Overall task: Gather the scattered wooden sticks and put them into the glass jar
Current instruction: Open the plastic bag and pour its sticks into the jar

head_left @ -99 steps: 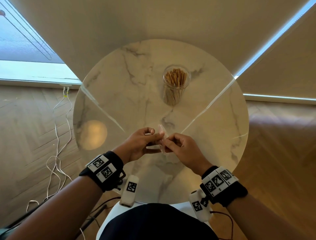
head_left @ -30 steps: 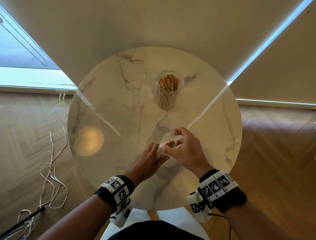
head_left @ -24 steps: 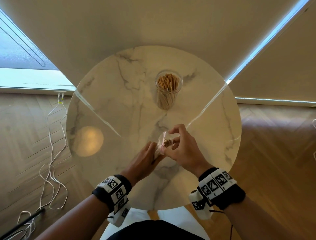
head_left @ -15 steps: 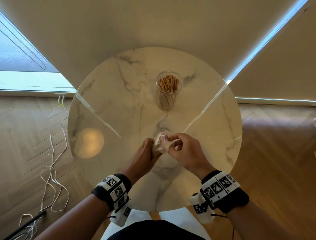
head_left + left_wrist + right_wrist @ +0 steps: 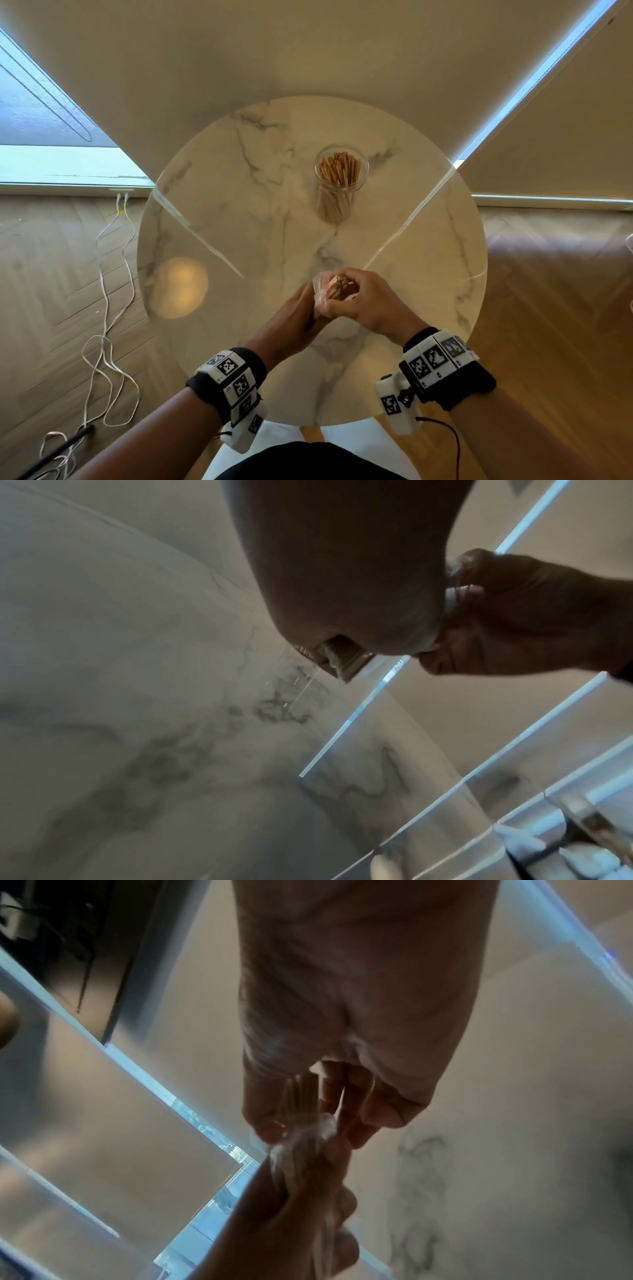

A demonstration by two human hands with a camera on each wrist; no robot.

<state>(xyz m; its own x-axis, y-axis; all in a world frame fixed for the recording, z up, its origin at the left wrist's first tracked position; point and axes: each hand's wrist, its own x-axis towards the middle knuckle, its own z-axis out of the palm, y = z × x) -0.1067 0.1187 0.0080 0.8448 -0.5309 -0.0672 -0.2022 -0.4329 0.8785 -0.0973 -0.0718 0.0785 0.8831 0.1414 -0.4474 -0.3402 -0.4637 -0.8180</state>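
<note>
A glass jar (image 5: pixel 340 186) stands upright at the back of the round marble table (image 5: pixel 239 205), packed with wooden sticks (image 5: pixel 339 168). Above the table's near middle my left hand (image 5: pixel 308 310) grips a small clear plastic bag (image 5: pixel 319 291) that holds a bundle of sticks (image 5: pixel 337 287). The stick ends poke out of the bag's mouth, and my right hand (image 5: pixel 344 291) pinches them between thumb and fingers. In the right wrist view the bundle (image 5: pixel 301 1096) rises from the bag (image 5: pixel 308 1144) into those fingers. The left wrist view shows the bundle's lower end (image 5: pixel 342 657) under my palm.
White cables (image 5: pixel 109 274) trail over the wooden floor left of the table. A wall corner and bright window strips lie behind the table. No loose sticks show on the tabletop.
The right hand has gone from pulling at the bag's mouth to pinching the stick ends, which now stand out of the bag. The left hand keeps its grip lower on the bag.
</note>
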